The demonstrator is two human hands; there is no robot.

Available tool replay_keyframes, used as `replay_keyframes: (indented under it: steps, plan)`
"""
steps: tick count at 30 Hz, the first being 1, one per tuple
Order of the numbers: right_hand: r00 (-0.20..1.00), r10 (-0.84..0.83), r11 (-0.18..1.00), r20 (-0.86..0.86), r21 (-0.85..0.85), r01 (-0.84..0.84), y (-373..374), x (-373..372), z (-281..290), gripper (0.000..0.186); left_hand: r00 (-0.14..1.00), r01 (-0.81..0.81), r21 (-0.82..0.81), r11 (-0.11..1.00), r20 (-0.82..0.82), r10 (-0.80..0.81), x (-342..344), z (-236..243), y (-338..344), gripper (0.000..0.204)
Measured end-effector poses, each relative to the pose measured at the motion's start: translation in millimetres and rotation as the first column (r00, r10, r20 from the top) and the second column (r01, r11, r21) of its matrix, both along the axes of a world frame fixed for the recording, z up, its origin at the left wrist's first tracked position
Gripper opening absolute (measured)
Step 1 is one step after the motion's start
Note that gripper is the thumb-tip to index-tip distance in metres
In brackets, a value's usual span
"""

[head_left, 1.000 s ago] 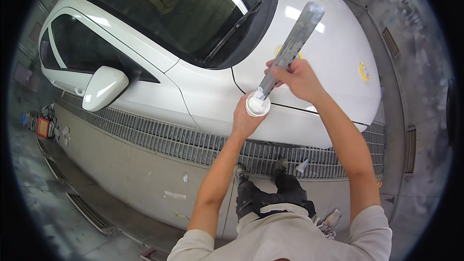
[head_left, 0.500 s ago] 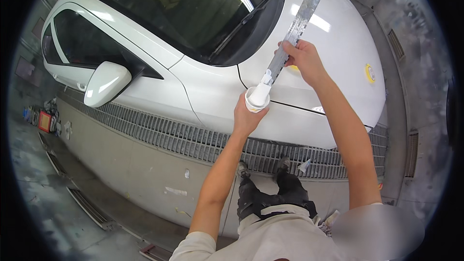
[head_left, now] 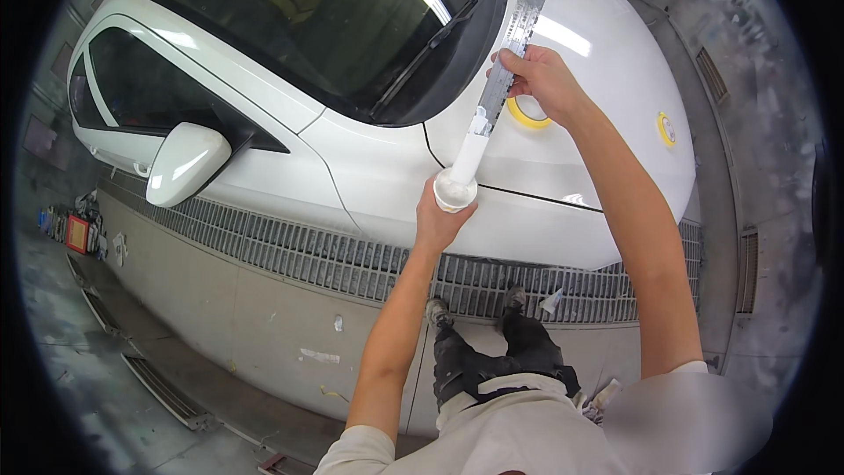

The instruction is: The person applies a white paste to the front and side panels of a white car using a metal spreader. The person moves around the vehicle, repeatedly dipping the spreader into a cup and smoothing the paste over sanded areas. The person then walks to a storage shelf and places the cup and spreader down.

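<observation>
Grey stick (head_left: 498, 84) between right fingers (head_left: 515, 62)

Stick (head_left: 496, 90) partly inside cup (head_left: 454, 198)

1. White car (head_left: 369, 158) stands beside a floor grating (head_left: 264, 233).
2. Yellow ring (head_left: 529, 121) and yellow-rimmed disc (head_left: 666, 129) lie on the hood (head_left: 607, 141).
3. Pale scrap (head_left: 551, 301) lies on the grating.
4. Red-edged box (head_left: 77, 234) stands at far left.

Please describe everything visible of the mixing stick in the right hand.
The mixing stick is a long, flat, grey, metal-looking strip with dark markings and whitish smears. A thick white coating covers its lower part. It slants, lower end at the mouth of the white cup; contact is unclear. The right hand grips its middle.
</observation>
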State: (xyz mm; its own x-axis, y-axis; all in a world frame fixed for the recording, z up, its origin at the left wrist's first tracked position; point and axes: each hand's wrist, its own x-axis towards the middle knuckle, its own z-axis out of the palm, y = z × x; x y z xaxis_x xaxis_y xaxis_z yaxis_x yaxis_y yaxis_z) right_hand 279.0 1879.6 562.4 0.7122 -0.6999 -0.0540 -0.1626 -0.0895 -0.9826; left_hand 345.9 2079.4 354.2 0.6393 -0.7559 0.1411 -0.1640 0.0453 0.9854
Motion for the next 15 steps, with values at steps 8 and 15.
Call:
replay_keyframes:
  steps: [8,15]
  plan:
    - [0.997,0.056,0.995,-0.059,-0.078,-0.061,43,-3,-9,0.028,0.997,-0.016,-0.080,0.997,0.069,0.022,-1,16,4,0.071]
    - [0.998,0.065,0.990,0.019,-0.128,-0.062,83,-4,-13,0.027,0.997,-0.030,-0.063,0.998,0.069,0.034,5,44,20,0.068]
